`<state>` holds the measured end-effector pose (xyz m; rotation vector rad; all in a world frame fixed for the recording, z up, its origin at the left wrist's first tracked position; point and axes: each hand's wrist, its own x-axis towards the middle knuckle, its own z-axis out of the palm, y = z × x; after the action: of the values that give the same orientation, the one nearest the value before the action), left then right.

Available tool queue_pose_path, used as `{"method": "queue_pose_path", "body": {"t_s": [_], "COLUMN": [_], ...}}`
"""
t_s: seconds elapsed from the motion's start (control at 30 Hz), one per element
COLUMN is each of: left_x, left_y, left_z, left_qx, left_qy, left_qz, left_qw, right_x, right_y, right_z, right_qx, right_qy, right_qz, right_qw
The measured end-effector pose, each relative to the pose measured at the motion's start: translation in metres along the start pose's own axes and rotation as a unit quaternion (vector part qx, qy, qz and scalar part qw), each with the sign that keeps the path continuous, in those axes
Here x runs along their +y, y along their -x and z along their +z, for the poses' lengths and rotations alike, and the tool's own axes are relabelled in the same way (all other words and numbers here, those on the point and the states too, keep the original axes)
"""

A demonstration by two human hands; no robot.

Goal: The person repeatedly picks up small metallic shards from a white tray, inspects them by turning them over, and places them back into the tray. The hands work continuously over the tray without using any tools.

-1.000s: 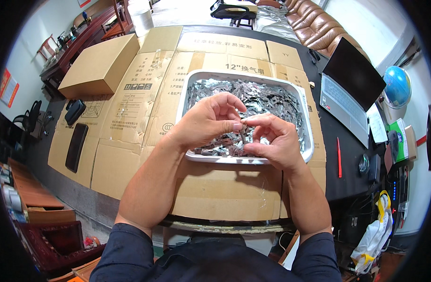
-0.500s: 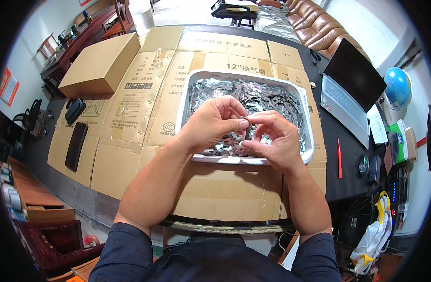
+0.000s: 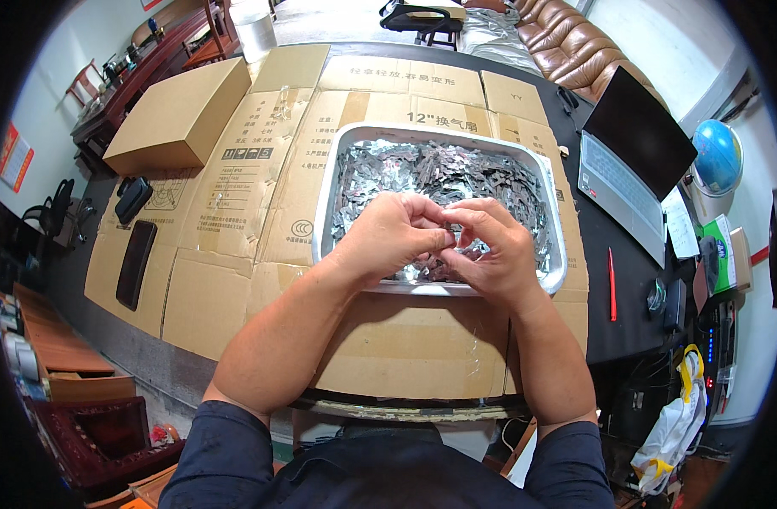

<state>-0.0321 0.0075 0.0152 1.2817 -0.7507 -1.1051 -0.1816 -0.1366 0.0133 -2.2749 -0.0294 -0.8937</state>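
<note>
1. Both hands meet over the near half of the metal tray (image 3: 556, 246); left hand (image 3: 390, 237) and right hand (image 3: 490, 248) have fingertips pinched together on a tiny metal piece (image 3: 450, 233).
2. Looks like a fiddly join or separate step; next calls for fine fingertip control.
3. Piece is too small and hidden to tell its axis or heading.

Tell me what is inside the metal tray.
The metal tray holds a heap of small silvery metal pieces. The left hand and right hand meet above its near side, hiding the pieces there and the tray's bottom.
</note>
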Motion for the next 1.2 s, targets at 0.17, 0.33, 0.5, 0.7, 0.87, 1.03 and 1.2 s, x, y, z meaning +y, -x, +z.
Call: {"method": "queue_pose_path", "body": {"t_s": [0.17,0.33,0.5,0.7,0.87,1.03,1.2], "left_x": [0.000,0.003,0.003,0.000,0.002,0.003,-0.001], "left_y": [-0.002,-0.001,-0.002,-0.002,-0.002,0.000,-0.003], "left_z": [0.000,-0.002,-0.006,-0.005,-0.003,-0.003,-0.005], "left_qx": [-0.002,0.003,-0.020,-0.041,-0.047,-0.046,-0.030], "left_qy": [0.010,0.031,0.010,0.026,0.017,0.022,0.030], "left_qz": [0.004,-0.008,-0.014,-0.008,0.001,0.000,-0.006], "left_qw": [1.000,0.999,1.000,0.999,0.999,0.999,0.999], "right_x": [0.000,-0.002,-0.001,0.000,0.002,0.001,0.001], "right_y": [0.000,-0.001,-0.001,0.000,-0.002,-0.003,-0.002], "right_z": [0.000,-0.002,-0.003,-0.008,-0.011,-0.010,-0.010], "right_qx": [0.002,0.000,-0.010,-0.039,-0.048,-0.039,-0.027], "right_qy": [-0.015,-0.035,-0.010,-0.004,-0.016,-0.027,-0.014], "right_qz": [0.009,0.009,-0.020,0.004,0.018,0.028,0.020], "right_qw": [1.000,0.999,1.000,0.999,0.999,0.998,0.999]}}
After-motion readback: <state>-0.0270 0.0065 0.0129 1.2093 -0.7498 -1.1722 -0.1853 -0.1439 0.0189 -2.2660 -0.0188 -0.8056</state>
